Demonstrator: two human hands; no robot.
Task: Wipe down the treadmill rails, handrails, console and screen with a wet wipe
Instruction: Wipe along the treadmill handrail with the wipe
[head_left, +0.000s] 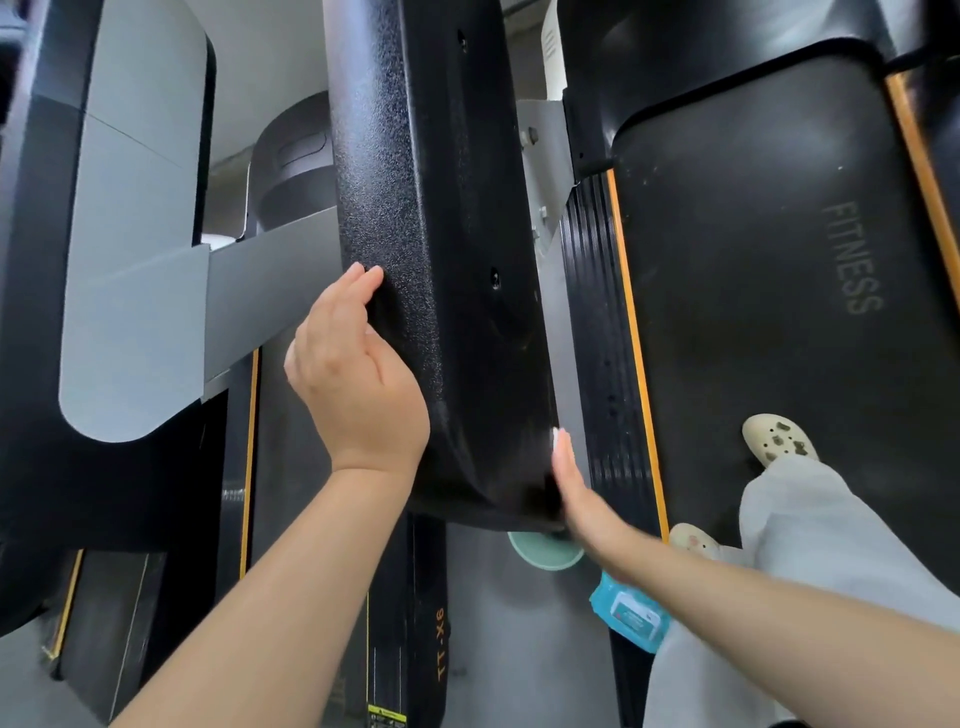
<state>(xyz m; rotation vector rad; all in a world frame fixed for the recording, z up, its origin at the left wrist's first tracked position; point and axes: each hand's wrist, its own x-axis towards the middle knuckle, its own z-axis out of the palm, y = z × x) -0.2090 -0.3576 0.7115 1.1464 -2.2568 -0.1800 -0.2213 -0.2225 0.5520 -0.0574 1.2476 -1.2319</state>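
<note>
A wide black textured treadmill handrail (447, 234) runs down the middle of the view. My left hand (353, 374) rests against its left side, fingertips touching the surface. On the right side, near the rounded lower end, my right hand (582, 493) presses flat with straight fingers. A small white patch shows at its fingertips; I cannot tell whether it is a wipe. A blue wet wipe pack (628, 616) lies on the ribbed side rail (602, 312) below my right forearm. The black belt (779, 260) marked FITNESS lies to the right.
My feet in cream clogs (776, 439) and grey trousers stand on the belt. A teal round object (545, 553) sits on the floor under the handrail's end. A neighbouring machine with a grey and black post (135, 260) stands at the left.
</note>
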